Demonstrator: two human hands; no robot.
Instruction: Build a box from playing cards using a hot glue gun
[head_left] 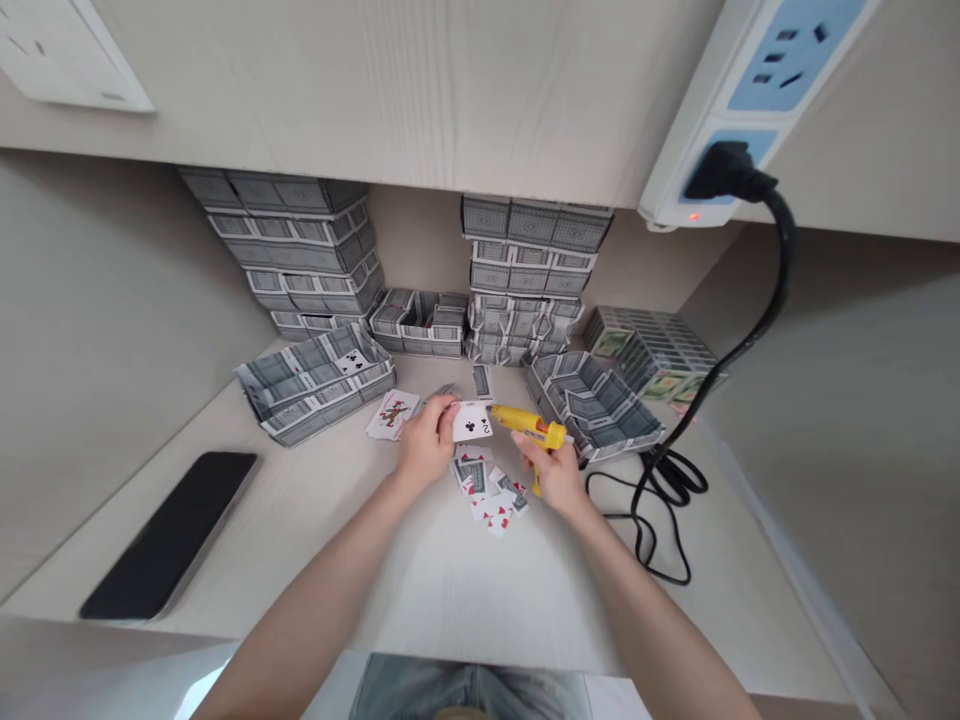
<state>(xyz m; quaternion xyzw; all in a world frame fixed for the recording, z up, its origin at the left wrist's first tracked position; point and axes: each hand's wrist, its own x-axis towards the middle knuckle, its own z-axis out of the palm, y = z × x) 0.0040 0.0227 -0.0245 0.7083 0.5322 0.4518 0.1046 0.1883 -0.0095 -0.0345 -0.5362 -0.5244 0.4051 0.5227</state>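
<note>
My left hand [426, 442] pinches a playing card [472, 422], a two of clubs with its face showing. My right hand [551, 470] is wrapped round the handle of a yellow glue gun [525, 424], whose nozzle points left and meets or nearly meets the card's right upper edge. Below the held card lie loose cut card pieces [495, 500], some red-marked and some grey-backed. A pile of cards with a joker on top [393, 414] rests left of my left hand. One grey-backed card [482, 380] lies just behind the held card.
Open boxes made of cards stand at left [315, 385] and right [596, 405]. Tall card-box stacks [525, 270] line the back. A black phone [169, 535] lies front left. Black cable [772, 310] hangs from a power strip [712, 130] and coils on the right.
</note>
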